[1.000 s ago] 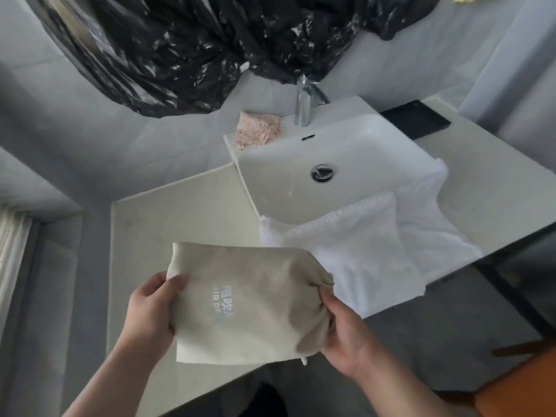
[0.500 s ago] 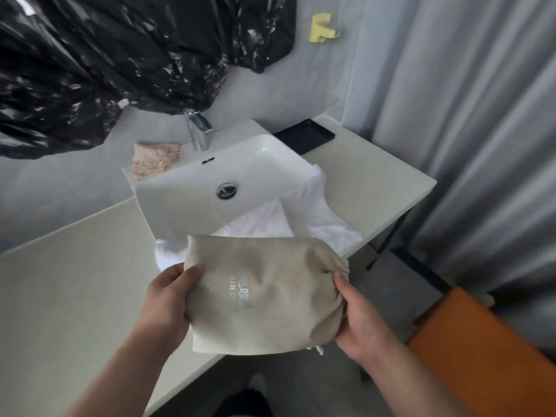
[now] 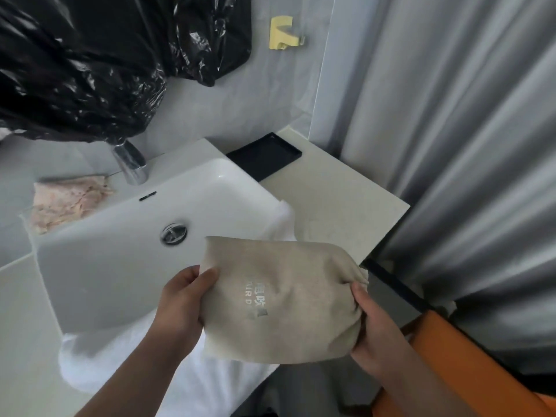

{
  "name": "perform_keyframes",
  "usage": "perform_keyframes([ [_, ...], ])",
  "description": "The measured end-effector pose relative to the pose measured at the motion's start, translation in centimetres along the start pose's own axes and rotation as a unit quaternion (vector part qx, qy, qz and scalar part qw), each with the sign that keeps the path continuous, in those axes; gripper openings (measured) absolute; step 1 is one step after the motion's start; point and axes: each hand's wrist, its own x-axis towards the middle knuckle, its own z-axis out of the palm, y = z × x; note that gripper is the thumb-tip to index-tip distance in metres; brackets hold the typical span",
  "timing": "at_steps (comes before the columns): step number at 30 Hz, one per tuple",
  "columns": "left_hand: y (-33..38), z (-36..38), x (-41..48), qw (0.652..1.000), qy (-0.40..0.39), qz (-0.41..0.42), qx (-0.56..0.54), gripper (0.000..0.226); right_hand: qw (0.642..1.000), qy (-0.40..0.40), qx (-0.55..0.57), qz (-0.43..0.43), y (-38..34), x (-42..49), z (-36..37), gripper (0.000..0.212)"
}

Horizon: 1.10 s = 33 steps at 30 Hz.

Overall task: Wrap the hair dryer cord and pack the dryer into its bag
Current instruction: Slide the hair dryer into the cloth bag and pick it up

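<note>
A beige cloth bag (image 3: 282, 299) with pale printed lettering bulges as if full; I hold it in the air in front of the counter's right part. My left hand (image 3: 180, 302) grips its flat closed end, thumb on top. My right hand (image 3: 373, 326) grips the gathered, puckered mouth end. The hair dryer and its cord are hidden from view; nothing of them shows outside the bag.
A white sink (image 3: 126, 245) with a chrome tap (image 3: 131, 164) sits on the pale counter (image 3: 337, 206). A white towel (image 3: 168, 374) hangs over the counter's front edge. A black tray (image 3: 264, 155), a pink cloth (image 3: 66, 200), black plastic sheeting (image 3: 90, 61), a grey curtain (image 3: 469, 145) and an orange seat (image 3: 469, 380) surround it.
The bag, held in both hands, has shifted right along the counter, and my view has swung right toward the curtain and orange seat. Both grips look unchanged.
</note>
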Motion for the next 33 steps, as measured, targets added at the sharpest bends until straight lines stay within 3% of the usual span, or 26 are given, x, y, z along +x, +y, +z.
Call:
perform_keyframes([
  [7,1.8,3.1,4.5,0.999,-0.023,-0.006,-0.024,0.015,1.000,0.026,-0.001,-0.005,-3.6,3.6,0.8,0.044],
  [11,2.0,5.0,6.1,0.999,-0.019,-0.016,-0.034,0.016,1.000,0.027,0.002,-0.015,-6.1,5.0,0.7,0.033],
  [17,2.4,8.4,8.8,0.999,0.006,-0.015,-0.030,0.015,1.000,0.013,0.004,-0.016,-9.5,8.5,-0.4,0.033],
  [20,2.7,10.8,10.4,1.000,0.014,-0.005,-0.025,0.016,1.000,-0.009,0.002,-0.005,-11.7,10.9,-1.3,0.042],
  [33,1.5,29.8,18.7,0.993,0.115,-0.006,-0.007,0.019,0.995,-0.065,-0.055,0.052,-29.7,24.5,-10.5,0.044],
])
